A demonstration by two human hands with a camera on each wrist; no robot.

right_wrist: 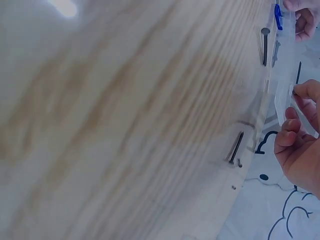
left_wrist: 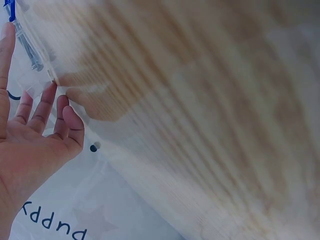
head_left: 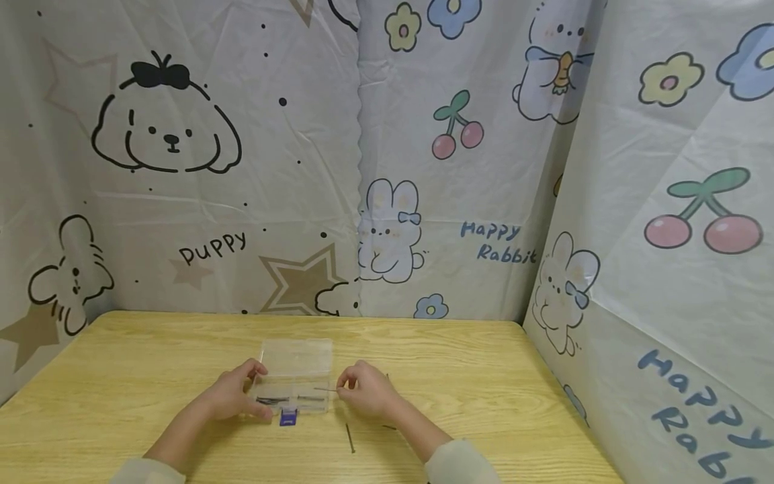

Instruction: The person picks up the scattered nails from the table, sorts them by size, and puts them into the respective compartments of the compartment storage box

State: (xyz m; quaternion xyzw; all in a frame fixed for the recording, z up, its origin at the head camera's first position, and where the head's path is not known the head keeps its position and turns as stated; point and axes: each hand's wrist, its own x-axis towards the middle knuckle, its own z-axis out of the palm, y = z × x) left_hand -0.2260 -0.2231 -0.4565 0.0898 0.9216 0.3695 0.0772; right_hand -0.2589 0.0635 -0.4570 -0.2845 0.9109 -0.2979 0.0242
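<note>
A clear plastic compartment box (head_left: 281, 388) lies on the table with its lid (head_left: 297, 356) raised at the back. My left hand (head_left: 232, 392) holds the box by its left side, thumb by the front edge and fingers toward the lid. A blue-purple latch (head_left: 288, 417) hangs at the front. Dark nails (head_left: 272, 400) lie in the front left compartment, and paler ones (head_left: 310, 398) in the front right. My right hand (head_left: 365, 390) pinches a thin nail (right_wrist: 299, 73) between thumb and finger; its length points left over the box's right part.
Loose nails lie right of the box: one (head_left: 350, 438) in front, another (head_left: 390, 427) beside my right forearm, and one (head_left: 388, 378) behind my right hand. The wooden table (head_left: 471, 376) meets printed cloth (head_left: 302, 202) at the back and right.
</note>
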